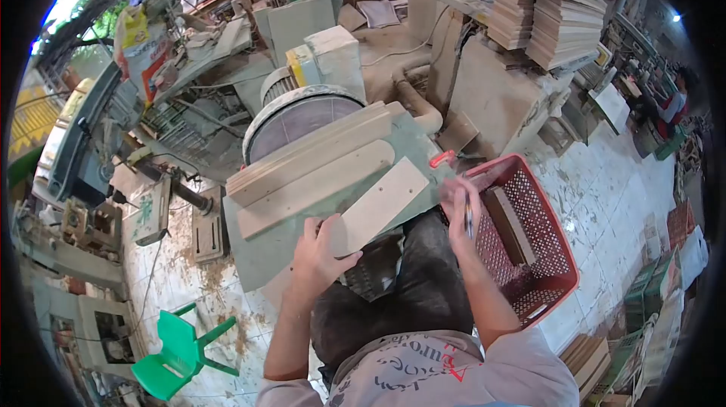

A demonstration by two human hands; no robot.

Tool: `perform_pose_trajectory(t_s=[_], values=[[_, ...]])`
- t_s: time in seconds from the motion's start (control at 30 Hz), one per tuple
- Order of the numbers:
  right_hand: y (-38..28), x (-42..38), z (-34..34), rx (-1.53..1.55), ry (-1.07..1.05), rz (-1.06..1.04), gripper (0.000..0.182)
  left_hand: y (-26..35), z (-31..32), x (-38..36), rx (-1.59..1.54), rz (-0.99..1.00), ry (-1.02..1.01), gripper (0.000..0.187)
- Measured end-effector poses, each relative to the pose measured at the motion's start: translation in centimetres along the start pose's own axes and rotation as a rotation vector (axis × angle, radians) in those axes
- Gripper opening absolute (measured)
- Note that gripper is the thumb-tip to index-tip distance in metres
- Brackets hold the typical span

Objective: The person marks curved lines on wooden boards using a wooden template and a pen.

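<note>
My left hand (316, 254) grips the near end of a flat, pale wooden board (384, 199) that has small dark holes near its far end. The board lies at a slant on the green machine table (283, 244). Beyond it rests a longer board with a rounded end (325, 184), beside a stack of long strips (310, 151) in front of the round sanding disc (302, 121). My right hand (460, 206), slightly blurred, is closed around a pen (469, 218) to the right of the board, near a red-handled object (442, 159).
A red perforated crate (563, 256) holding a wooden piece (510, 225) stands at my right. A green chair (178, 354) is at lower left. Stacked boards (556, 17) sit at upper right. A seated person (671, 108) is at far right.
</note>
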State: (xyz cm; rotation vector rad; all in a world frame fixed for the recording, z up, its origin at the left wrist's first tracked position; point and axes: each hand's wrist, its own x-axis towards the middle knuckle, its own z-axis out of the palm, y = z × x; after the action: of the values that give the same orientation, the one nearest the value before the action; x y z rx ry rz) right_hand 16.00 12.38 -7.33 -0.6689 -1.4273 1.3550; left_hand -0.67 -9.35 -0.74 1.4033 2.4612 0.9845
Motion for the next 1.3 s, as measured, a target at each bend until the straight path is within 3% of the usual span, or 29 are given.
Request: perform_pose_trajectory(t_s=[0.1, 0.23, 0.3, 0.37, 0.43, 0.5, 0.57, 0.77, 0.9, 0.97, 1.0, 1.07, 1.17, 1.3], values=[[-1.0, -4.2, 0.7, 0.099, -0.113, 0.076, 0.032, 2.2, -0.7, 0.4, -0.101, 0.04, 0.132, 0.075], [-3.0, -8.8, 1.7, 0.211, -0.448, 0.111, 0.035, 3.5, -0.6, 1.9, -0.2, 0.044, 0.207, 0.079], [-3.8, -9.7, 1.9, 0.22, -0.591, 0.131, 0.045, 3.8, 0.1, 3.1, -0.639, -0.045, 0.237, 0.081], [-4.1, -9.5, 1.8, 0.235, -0.677, 0.146, 0.054, 3.8, 0.4, 4.3, -0.677, -0.037, 0.296, 0.08], [-4.4, -9.5, 1.0, 0.09, -0.699, 0.134, 0.062, 4.4, 0.2, 5.4, -1.07, -0.107, 0.308, 0.068], [-3.5, -9.3, 0.6, 0.164, -0.538, 0.161, 0.063, 4.6, 0.6, 6.8, -1.227, -0.061, 0.479, 0.053], [-4.8, -8.3, 0.6, 0.225, -0.444, 0.211, 0.061, 4.4, 0.0, 7.5, -1.274, -0.124, 0.467, 0.041], [-5.6, -8.3, 0.2, 0.488, -0.282, 0.402, 0.05, 4.0, 1.2, 8.1, -1.291, -0.067, 0.651, 0.028], [-4.3, -7.1, -1.1, 0.533, -0.059, 0.447, 0.035, 5.3, 2.0, 7.4, -1.451, -0.029, 0.454, 0.034], [-3.7, -5.9, -3.0, 0.654, 0.037, 0.515, 0.026, 6.5, 2.0, 7.1, -1.121, -0.06, 0.206, 0.04], [-4.1, -5.2, -4.2, 0.696, 0.038, 0.465, 0.024, 6.2, 2.4, 7.2, -1.146, -0.045, 0.145, 0.04], [-4.7, -3.9, -7.0, 0.684, 0.161, 0.415, 0.025, 5.3, 3.1, 7.3, -0.853, 0.125, -0.114, 0.037], [-2.0, -3.7, -14.6, 0.538, 0.39, 0.355, 0.023, 4.1, 4.2, 7.0, -0.775, 0.083, -0.266, 0.029], [-0.9, -5.6, -23.7, 0.4, 0.658, 0.262, 0.029, 0.8, 6.6, 6.6, -0.708, 0.042, -0.219, 0.025]])
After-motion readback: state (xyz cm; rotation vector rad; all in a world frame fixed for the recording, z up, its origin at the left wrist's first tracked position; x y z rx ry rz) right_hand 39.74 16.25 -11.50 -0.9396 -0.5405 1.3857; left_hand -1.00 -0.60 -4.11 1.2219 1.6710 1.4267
